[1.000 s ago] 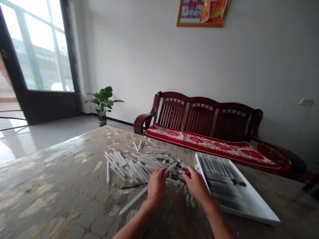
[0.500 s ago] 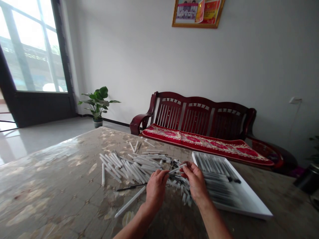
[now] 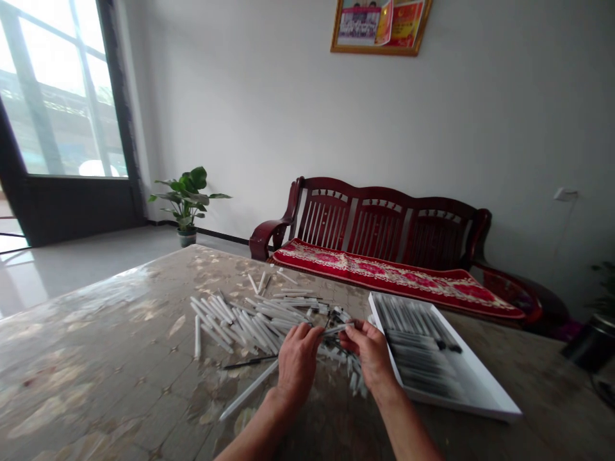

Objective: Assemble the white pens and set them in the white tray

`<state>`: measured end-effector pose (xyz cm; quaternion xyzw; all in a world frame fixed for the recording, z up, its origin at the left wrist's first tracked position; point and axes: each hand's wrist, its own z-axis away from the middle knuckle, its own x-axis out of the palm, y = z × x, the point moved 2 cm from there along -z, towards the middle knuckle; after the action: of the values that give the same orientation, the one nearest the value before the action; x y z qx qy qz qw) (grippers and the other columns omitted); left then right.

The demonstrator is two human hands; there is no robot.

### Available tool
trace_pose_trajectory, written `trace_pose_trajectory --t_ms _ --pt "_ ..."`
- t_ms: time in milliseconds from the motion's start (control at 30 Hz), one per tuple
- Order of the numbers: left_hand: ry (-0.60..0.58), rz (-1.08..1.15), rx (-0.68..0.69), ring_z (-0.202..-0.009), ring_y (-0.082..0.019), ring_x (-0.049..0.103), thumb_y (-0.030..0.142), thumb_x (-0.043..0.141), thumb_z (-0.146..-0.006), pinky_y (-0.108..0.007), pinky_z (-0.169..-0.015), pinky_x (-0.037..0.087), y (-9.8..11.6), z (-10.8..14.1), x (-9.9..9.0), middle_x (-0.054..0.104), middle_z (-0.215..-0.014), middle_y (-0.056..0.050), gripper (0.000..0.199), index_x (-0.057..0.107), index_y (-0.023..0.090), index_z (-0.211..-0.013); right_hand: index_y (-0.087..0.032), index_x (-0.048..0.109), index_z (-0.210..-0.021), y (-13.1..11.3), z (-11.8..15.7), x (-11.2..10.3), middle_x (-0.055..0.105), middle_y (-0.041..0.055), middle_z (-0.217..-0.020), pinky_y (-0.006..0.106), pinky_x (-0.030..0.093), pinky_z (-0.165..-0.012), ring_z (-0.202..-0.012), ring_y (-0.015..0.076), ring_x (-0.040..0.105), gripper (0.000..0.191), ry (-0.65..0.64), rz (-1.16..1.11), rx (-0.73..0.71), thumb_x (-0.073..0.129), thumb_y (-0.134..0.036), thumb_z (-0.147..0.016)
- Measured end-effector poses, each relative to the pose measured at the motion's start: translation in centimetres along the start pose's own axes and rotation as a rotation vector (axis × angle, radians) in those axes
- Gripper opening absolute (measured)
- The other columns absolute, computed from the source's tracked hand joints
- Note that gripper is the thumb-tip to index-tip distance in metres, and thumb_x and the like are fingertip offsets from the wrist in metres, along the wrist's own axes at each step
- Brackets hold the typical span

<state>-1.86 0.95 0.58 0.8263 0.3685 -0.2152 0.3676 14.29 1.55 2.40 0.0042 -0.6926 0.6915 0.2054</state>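
Both my hands meet over the table, pinching a thin whitish pen between them. My left hand is closed on its left end, and the fingertips of my right hand grip the other end. A long white tube reaches to the underside of my left wrist; whether it touches the hand I cannot tell. Left of my hands lies a heap of white pen barrels, with a black refill in front. Small clear caps and dark refills are scattered beneath and between my hands.
A shallow white box holding rows of dark-cored pens stands right of my right hand. All this is on a patterned table. Behind are a red wooden bench and a potted plant; a dark container stands far right.
My right hand has moved slightly down and left, closer to my left hand, and the pen's right end is lower. The heap and the box's contents look the same.
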Motion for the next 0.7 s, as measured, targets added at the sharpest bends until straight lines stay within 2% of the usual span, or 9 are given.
trace_pose_trajectory --t_ms 67,133,200,300,367,467,567,633,700 --pt "0.002 -0.032 0.035 -0.081 -0.021 0.06 0.028 0.052 -0.094 -0.03 -0.071 0.045 0.1 -0.1 -0.3 0.068 -0.084 -0.004 0.022 0.073 0.028 -0.099 -0.017 0.066 -0.077 0.1 -0.2 -0.1 0.071 0.0012 -0.065 0.031 0.056 -0.059 -0.063 0.0209 0.069 0.045 -0.028 0.014 0.025 0.088 -0.042 -0.046" --pt "-0.006 -0.043 0.047 -0.082 -0.021 0.06 0.028 0.051 -0.095 -0.03 -0.072 0.045 0.1 -0.2 -0.4 0.068 -0.084 -0.004 0.022 0.073 0.028 -0.1 -0.017 0.066 -0.081 -0.1 -0.5 -0.4 0.072 0.0028 -0.069 0.032 0.057 -0.061 -0.067 0.0224 0.07 0.043 -0.074 0.1 -0.012 0.084 -0.044 -0.053" --pt "-0.015 -0.043 0.052 -0.082 -0.021 0.061 0.028 0.052 -0.094 -0.03 -0.072 0.046 0.0 -0.2 -0.3 0.068 -0.085 -0.003 0.021 0.072 0.028 -0.101 -0.018 0.068 -0.093 -1.1 -0.7 -0.7 0.075 0.0062 -0.085 0.034 0.057 -0.068 -0.081 0.0239 0.071 0.04 -0.099 0.281 -0.168 0.077 -0.045 -0.064" --pt "-0.019 -0.037 0.064 -0.083 -0.021 0.062 0.028 0.054 -0.094 -0.03 -0.072 0.046 0.0 -0.1 -0.2 0.068 -0.085 -0.003 0.02 0.072 0.028 -0.103 -0.023 0.072 -0.106 -3.4 -0.2 -0.9 0.071 0.0076 -0.115 0.035 0.051 -0.091 -0.109 0.0229 0.063 0.028 -0.13 0.76 -0.512 0.065 -0.033 -0.081" --pt "-0.017 -0.029 0.075 -0.083 -0.021 0.062 0.028 0.054 -0.094 -0.03 -0.072 0.047 0.1 0.0 0.0 0.068 -0.085 -0.003 0.02 0.072 0.028 -0.103 -0.026 0.076 -0.102 -4.5 0.6 -0.6 0.071 0.0055 -0.114 0.033 0.044 -0.099 -0.113 0.0207 0.059 0.021 -0.198 1.081 -0.642 0.062 -0.026 -0.086" --pt "-0.032 -0.002 0.096 -0.081 -0.021 0.063 0.028 0.053 -0.094 -0.03 -0.072 0.048 0.4 0.3 0.2 0.068 -0.084 -0.003 0.02 0.072 0.028 -0.102 -0.028 0.078 -0.098 -5.3 1.6 -0.1 0.075 0.0023 -0.097 0.028 0.042 -0.094 -0.103 0.0193 0.059 0.018 -0.314 1.329 -0.646 0.064 -0.024 -0.087" --pt "-0.048 0.047 0.118 -0.084 -0.021 0.064 0.027 0.055 -0.092 -0.031 -0.074 0.051 0.7 0.5 0.3 0.069 -0.088 -0.003 0.02 0.072 0.027 -0.104 -0.028 0.078 -0.097 -5.8 1.7 -0.6 0.076 0.0011 -0.092 0.026 0.042 -0.09 -0.099 0.0193 0.059 0.021 -0.376 1.385 -0.589 0.062 -0.021 -0.086" --pt "-0.006 0.073 0.098 -0.094 -0.022 0.064 0.027 0.056 -0.092 -0.033 -0.082 0.052 0.6 0.5 0.2 0.069 -0.1 -0.004 0.028 0.067 0.028 -0.117 -0.027 0.078 -0.095 -6.6 0.9 -2.4 0.076 0.0011 -0.093 0.026 0.042 -0.088 -0.098 0.0193 0.06 0.023 -0.347 1.382 -0.536 0.06 -0.018 -0.084" --pt "0.071 0.081 0.039 -0.102 -0.024 0.062 0.027 0.054 -0.092 -0.038 -0.09 0.051 0.1 0.4 0.0 0.067 -0.112 -0.006 0.037 0.059 0.027 -0.129 -0.026 0.078 -0.091 -7.7 -0.3 -5.8 0.077 0.0019 -0.093 0.027 0.043 -0.086 -0.096 0.0203 0.062 0.024 -0.24 1.375 -0.474 0.058 -0.017 -0.082"
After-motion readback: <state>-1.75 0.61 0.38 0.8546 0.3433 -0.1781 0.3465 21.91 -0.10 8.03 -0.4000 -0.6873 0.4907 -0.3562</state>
